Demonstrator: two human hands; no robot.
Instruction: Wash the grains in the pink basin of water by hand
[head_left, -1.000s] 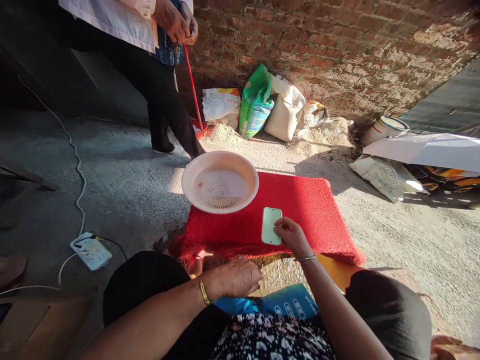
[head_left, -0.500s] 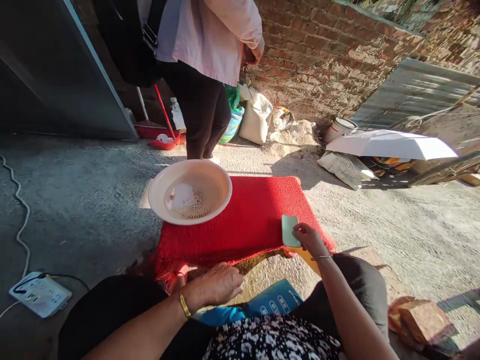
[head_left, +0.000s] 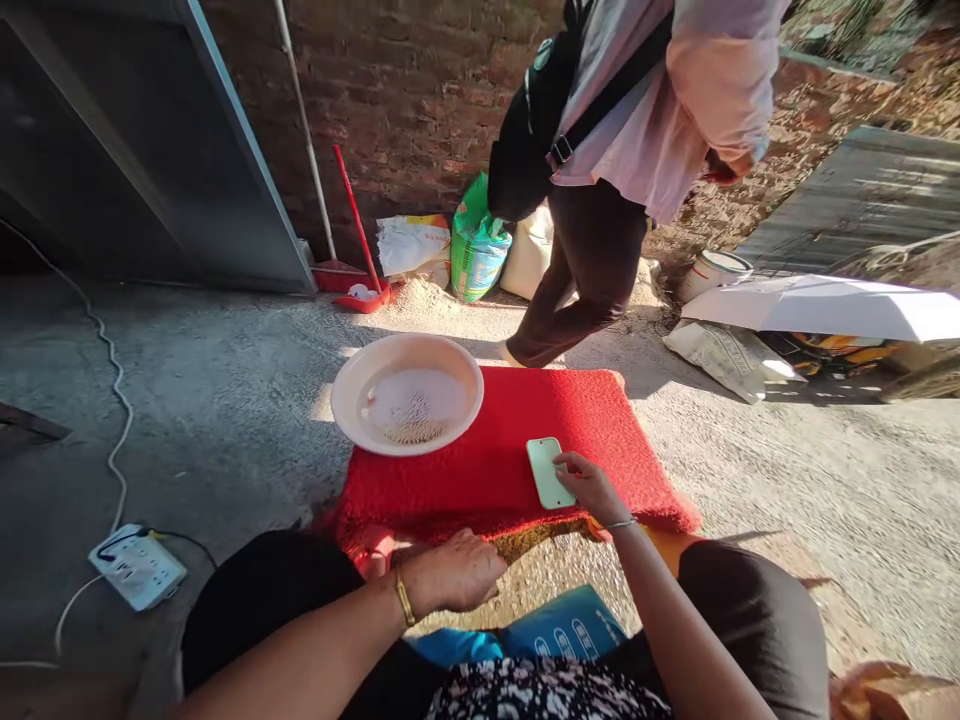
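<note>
A pale green, flat, phone-shaped thing (head_left: 546, 478) with rounded corners is at the front of the red fleecy cover (head_left: 442, 490). My right hand (head_left: 592, 485) has its fingers curled over the right edge of it; whether it rests on the cover or is slightly raised I cannot tell. Closer to me, my left hand (head_left: 461, 572) is loosely closed in front of the cover, above a blue printed packet (head_left: 562, 622) in my lap area. Its palm side is hidden. On the cover's left end stands a wide white basin (head_left: 345, 405) with clear water and small dark ripples or specks.
A person in a pink jacket (head_left: 690, 110) with a black bag stands behind the cover. Sacks (head_left: 480, 250) and a red dustpan (head_left: 364, 298) lie along the brick wall. A power strip (head_left: 139, 565) with its cable lies at left, a white umbrella (head_left: 825, 305) at right.
My right hand has moved left along the cover, and the pale green thing with it, now turned slightly. The other person has stepped to the right. My view has shifted a little left.
</note>
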